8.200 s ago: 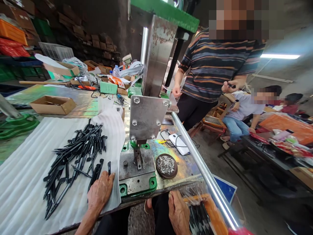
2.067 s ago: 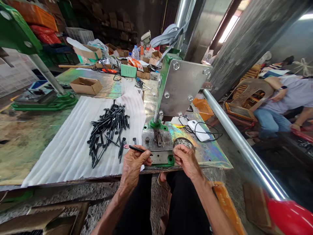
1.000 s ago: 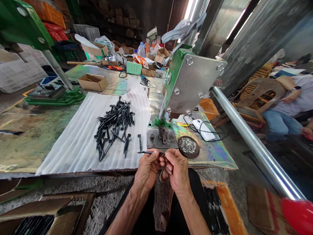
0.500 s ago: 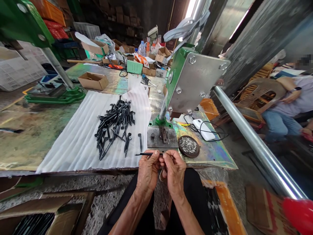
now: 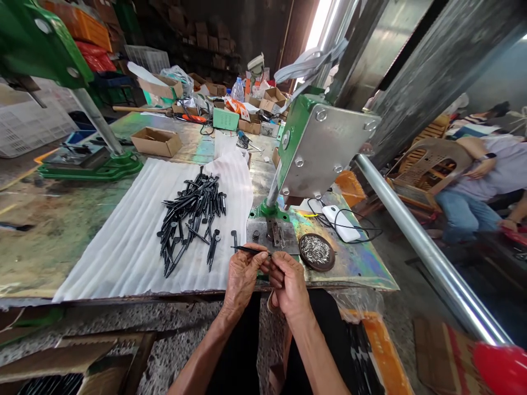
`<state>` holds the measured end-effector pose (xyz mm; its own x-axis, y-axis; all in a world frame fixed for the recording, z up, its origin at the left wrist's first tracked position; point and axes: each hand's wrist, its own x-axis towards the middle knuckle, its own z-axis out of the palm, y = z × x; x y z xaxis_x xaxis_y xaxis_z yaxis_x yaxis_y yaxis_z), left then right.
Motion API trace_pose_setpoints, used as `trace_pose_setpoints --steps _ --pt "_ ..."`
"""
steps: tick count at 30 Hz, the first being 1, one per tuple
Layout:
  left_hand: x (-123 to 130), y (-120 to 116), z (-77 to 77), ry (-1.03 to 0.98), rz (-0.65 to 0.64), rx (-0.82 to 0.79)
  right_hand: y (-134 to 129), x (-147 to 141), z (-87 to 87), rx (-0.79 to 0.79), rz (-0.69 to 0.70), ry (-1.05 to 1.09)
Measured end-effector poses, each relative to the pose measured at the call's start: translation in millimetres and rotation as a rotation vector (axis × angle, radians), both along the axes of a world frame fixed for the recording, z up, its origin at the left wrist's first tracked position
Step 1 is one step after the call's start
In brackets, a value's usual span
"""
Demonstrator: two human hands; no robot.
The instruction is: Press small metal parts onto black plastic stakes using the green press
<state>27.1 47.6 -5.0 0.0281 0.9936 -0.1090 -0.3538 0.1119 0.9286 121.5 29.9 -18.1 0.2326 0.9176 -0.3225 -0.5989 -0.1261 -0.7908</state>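
Observation:
My left hand (image 5: pixel 242 274) is closed on a thin black pointed stake (image 5: pixel 246 249), its tip sticking out to the left. My right hand (image 5: pixel 290 280) pinches right at the stake's other end; whatever is between those fingertips is too small or hidden to name. Just beyond both hands lies the steel base plate (image 5: pixel 263 233) of a green hand press (image 5: pixel 304 148). On white foam sheeting (image 5: pixel 119 230) to the left rests a pile of similar black stakes (image 5: pixel 193 208), with a few lying apart. A round dish of small metal pins (image 5: pixel 316 251) sits right of the base plate.
The press's long steel lever (image 5: pixel 432 247) with a red knob (image 5: pixel 498 367) slants down at the right. A white power bank (image 5: pixel 341 222) with black cable lies behind the dish. Another green press (image 5: pixel 90 164) stands left. A person (image 5: pixel 477 170) sits at far right.
Both hands have shifted slightly left, and the stake now tilts with its left tip higher. My right fingers have drawn in around its right end. The view has moved a little.

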Motion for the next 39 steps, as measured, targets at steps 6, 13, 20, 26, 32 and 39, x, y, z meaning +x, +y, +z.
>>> trace_pose_setpoints --steps 6,13,20,26,32,39 --pt "5 22 -1.2 0.126 -0.003 0.055 15 5 -0.8 0.004 0.004 0.031" --pt "9 50 -9.6 0.229 -0.012 0.108 22 8 -0.3 0.001 0.010 0.041" --pt "16 80 -15.5 0.376 -0.106 0.147 1 36 11.0 -0.009 -0.013 0.015" --pt "20 86 -12.1 0.473 -0.131 0.126 -20 67 16.0 -0.024 -0.070 -0.015" --pt "20 86 -10.6 0.498 -0.145 0.140 -29 73 17.5 -0.030 -0.088 -0.034" --pt "19 88 -12.3 0.665 -0.180 0.202 -36 79 32.0 -0.006 -0.074 -0.070"
